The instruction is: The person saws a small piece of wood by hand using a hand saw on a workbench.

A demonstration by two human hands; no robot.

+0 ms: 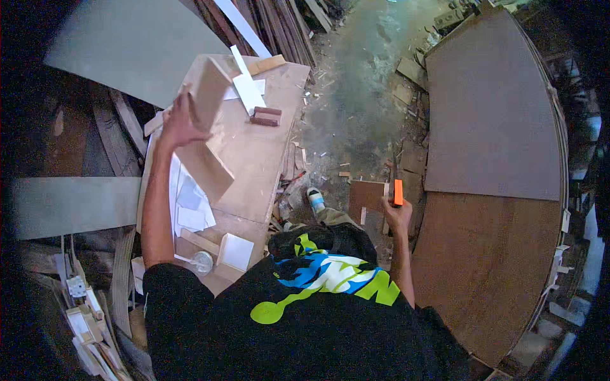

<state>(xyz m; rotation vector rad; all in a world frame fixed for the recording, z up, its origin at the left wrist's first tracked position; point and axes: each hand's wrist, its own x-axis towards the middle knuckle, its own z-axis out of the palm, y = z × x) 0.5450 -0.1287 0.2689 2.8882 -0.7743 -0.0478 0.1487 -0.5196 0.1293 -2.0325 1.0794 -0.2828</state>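
Observation:
Over the workbench (254, 165), my left hand (183, 126) is closed on the edge of a light brown wooden panel (212, 94), which is tilted and slightly blurred. A second light brown panel (206, 170) lies just below that hand; I cannot tell whether the two are joined. Out to the right, low above the floor, my right hand (398, 216) grips a tool with an orange body (398, 192). Its kind is unclear. Right beside this hand is a small brown board (367, 195), and whether it touches the fingers cannot be made out.
White strips (249, 92) and a dark red-brown block (266, 116) lie on the bench's far part. Nearer are white sheets (190, 206), a white block (236, 252) and a clear round container (202, 261). Large brown boards (492, 114) stand at right. Scraps litter the floor (362, 95).

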